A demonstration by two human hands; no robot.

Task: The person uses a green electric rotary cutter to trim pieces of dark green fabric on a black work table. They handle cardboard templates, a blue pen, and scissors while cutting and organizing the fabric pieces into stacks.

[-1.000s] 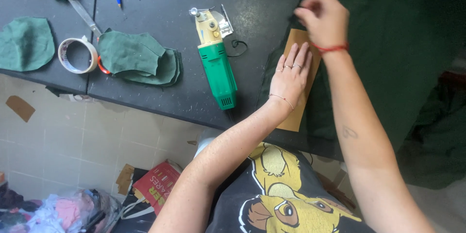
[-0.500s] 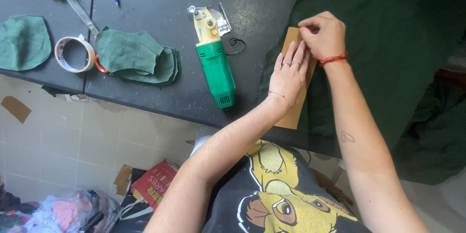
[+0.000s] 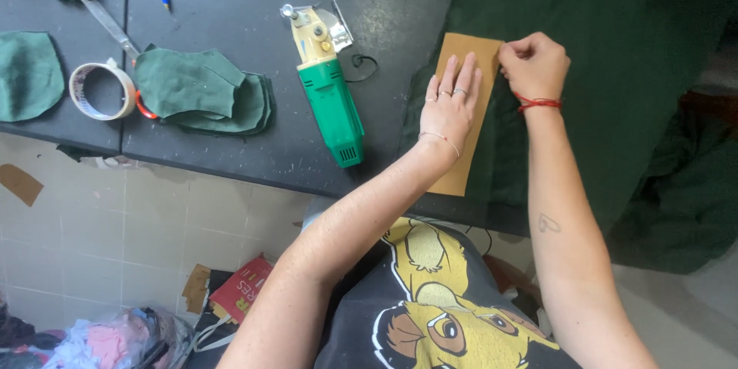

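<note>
A roll of pale tape point(image 3: 102, 91) and cut green fabric pieces point(image 3: 201, 91) lie left of the green electric cutter point(image 3: 329, 86). The left hand point(image 3: 450, 104) stays flat, pinning the tan cardboard pattern point(image 3: 466, 111) on dark green cloth point(image 3: 615, 69). The right hand point(image 3: 534, 65), higher a second ago, has dropped to the pattern's upper right edge, fingers clenched as if pinching something unseen, possibly marking.

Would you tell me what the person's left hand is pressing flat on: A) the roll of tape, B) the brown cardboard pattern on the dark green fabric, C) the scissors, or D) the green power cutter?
B: the left hand lies flat on the brown cardboard pattern, which rests on the dark green fabric.
</note>
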